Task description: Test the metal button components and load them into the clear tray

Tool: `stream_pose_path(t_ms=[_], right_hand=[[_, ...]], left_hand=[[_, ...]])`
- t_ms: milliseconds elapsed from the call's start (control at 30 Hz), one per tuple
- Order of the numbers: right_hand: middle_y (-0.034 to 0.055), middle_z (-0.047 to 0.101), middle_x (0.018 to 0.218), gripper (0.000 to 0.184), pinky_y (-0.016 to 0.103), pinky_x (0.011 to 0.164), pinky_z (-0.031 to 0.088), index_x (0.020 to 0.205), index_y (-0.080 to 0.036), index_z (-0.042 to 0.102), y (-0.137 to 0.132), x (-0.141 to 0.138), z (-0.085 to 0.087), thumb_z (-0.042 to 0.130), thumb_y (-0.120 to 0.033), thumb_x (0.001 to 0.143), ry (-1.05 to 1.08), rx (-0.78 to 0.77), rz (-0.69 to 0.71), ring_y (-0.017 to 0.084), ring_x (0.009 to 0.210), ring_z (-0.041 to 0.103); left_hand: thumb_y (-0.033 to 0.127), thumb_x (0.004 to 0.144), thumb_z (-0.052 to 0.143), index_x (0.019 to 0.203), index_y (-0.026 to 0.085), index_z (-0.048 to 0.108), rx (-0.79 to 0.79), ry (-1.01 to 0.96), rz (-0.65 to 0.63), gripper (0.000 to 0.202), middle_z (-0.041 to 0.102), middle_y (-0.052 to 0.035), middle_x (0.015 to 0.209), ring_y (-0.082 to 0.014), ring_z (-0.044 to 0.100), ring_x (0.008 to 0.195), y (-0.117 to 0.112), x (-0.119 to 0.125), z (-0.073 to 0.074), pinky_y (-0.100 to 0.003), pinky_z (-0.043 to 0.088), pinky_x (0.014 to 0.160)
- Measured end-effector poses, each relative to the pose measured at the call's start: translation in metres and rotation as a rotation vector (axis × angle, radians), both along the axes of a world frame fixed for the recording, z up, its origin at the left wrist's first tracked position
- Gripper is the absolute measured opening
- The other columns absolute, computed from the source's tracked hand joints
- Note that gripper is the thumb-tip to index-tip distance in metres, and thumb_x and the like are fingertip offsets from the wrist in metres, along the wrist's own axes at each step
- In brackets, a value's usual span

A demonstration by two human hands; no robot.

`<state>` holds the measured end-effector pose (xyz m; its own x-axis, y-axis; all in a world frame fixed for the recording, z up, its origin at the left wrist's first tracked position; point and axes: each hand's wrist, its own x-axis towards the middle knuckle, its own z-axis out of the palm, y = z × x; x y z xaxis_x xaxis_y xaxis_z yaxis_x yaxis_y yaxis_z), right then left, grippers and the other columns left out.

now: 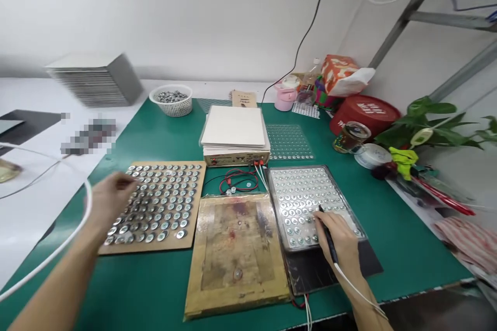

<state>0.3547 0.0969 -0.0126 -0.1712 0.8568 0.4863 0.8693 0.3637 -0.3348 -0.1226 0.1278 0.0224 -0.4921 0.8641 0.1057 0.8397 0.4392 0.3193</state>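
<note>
My left hand (111, 196), slightly blurred, is over the left edge of a brown board (198, 201) covered with rows of round metal discs (176, 191). Its fingers are curled together at the tips; whatever they may pinch is hidden. In my right hand (339, 238) is a black pen-shaped probe (330, 245) with a white cable running back along the forearm. That hand rests over the lower right part of a clear plastic tray (289, 245), which holds rows of similar discs and lies on a black plate (310, 271).
Between the two sets of discs lies a worn yellowish board (240, 289). Behind it, an instrument box (236, 159) carries stacked white sheets (233, 126). A white basket (176, 108) of metal parts stands back left; a red tub (365, 114), glass cup (351, 137) and plant (438, 124) are right.
</note>
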Motion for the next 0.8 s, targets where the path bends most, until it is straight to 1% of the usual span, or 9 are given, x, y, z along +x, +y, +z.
stream_pose_path(t_ms=[33,100,167,200,267,367,433,600,800], right_hand=[[0.0086,0.066,0.085,0.021,0.037,0.075,0.050,0.094,-0.018,0.063,-0.001,0.000,0.000,0.045,-0.027,0.096,0.003,0.006,0.005,0.024,0.083,0.062],[0.0095,0.068,0.088,0.019,0.038,0.078,0.051,0.096,-0.017,0.065,-0.004,-0.005,0.004,0.049,-0.028,0.094,0.052,0.049,-0.032,0.025,0.084,0.064],[0.0093,0.071,0.091,0.018,0.034,0.078,0.052,0.102,-0.017,0.064,-0.015,-0.021,0.008,0.053,-0.028,0.092,0.194,0.075,-0.095,0.024,0.084,0.067],[0.0082,0.072,0.090,0.018,0.031,0.075,0.053,0.104,-0.018,0.064,-0.022,-0.033,0.010,0.054,-0.027,0.091,0.285,0.034,-0.089,0.022,0.081,0.068],[0.0047,0.072,0.082,0.015,0.025,0.066,0.053,0.100,-0.020,0.065,-0.040,-0.062,0.010,0.056,-0.025,0.088,0.438,-0.188,0.058,0.018,0.072,0.069],[0.0002,0.068,0.065,0.014,0.021,0.056,0.049,0.080,-0.020,0.067,-0.061,-0.103,0.006,0.053,-0.020,0.082,0.460,-0.553,0.354,0.014,0.057,0.064],[-0.0008,0.065,0.059,0.017,0.020,0.052,0.046,0.073,-0.019,0.066,-0.067,-0.117,0.003,0.049,-0.017,0.079,0.423,-0.646,0.398,0.013,0.052,0.062],[-0.0005,0.064,0.059,0.020,0.020,0.052,0.043,0.071,-0.018,0.065,-0.064,-0.119,-0.001,0.047,-0.020,0.079,0.409,-0.671,0.371,0.013,0.052,0.062],[-0.0015,0.066,0.061,0.019,0.019,0.053,0.045,0.072,-0.020,0.063,-0.061,-0.118,-0.007,0.047,-0.019,0.081,0.326,-0.650,0.420,0.013,0.055,0.064]], left_hand=[[0.040,0.082,0.055,0.089,0.021,0.062,-0.001,-0.059,-0.079,0.022,0.069,0.0049,0.080,-0.0125,0.062,0.073,-0.016,0.025,-0.004,-0.020,0.047,0.066],[0.037,0.086,0.054,0.083,0.021,0.062,0.009,-0.328,-0.462,0.018,0.069,0.0013,0.080,-0.0145,0.063,0.074,-0.053,0.079,-0.016,-0.022,0.049,0.066],[0.031,0.091,0.050,0.078,0.022,0.062,0.037,-0.434,-0.740,0.020,0.066,0.0011,0.072,-0.0133,0.060,0.066,-0.088,0.130,-0.031,-0.021,0.048,0.061],[0.029,0.092,0.049,0.077,0.021,0.061,0.068,-0.436,-0.800,0.020,0.065,0.0002,0.072,-0.0137,0.059,0.067,-0.102,0.150,-0.038,-0.022,0.047,0.059],[0.026,0.093,0.049,0.080,0.020,0.061,0.141,-0.387,-0.839,0.019,0.062,-0.0014,0.072,-0.0147,0.057,0.067,-0.120,0.177,-0.047,-0.023,0.046,0.058],[0.023,0.093,0.050,0.084,0.019,0.061,0.225,-0.310,-0.827,0.016,0.059,-0.0028,0.072,-0.0160,0.054,0.067,-0.125,0.186,-0.051,-0.025,0.045,0.057],[0.023,0.093,0.050,0.085,0.019,0.061,0.234,-0.287,-0.830,0.015,0.057,-0.0027,0.071,-0.0160,0.052,0.067,-0.123,0.183,-0.050,-0.025,0.044,0.057],[0.023,0.094,0.048,0.088,0.019,0.062,0.199,-0.287,-0.836,0.016,0.056,-0.0030,0.073,-0.0159,0.051,0.068,-0.118,0.179,-0.051,-0.025,0.043,0.057],[0.024,0.092,0.053,0.083,0.018,0.063,0.160,-0.275,-0.837,0.014,0.056,-0.0032,0.071,-0.0170,0.051,0.069,-0.125,0.186,-0.049,-0.026,0.042,0.057]])
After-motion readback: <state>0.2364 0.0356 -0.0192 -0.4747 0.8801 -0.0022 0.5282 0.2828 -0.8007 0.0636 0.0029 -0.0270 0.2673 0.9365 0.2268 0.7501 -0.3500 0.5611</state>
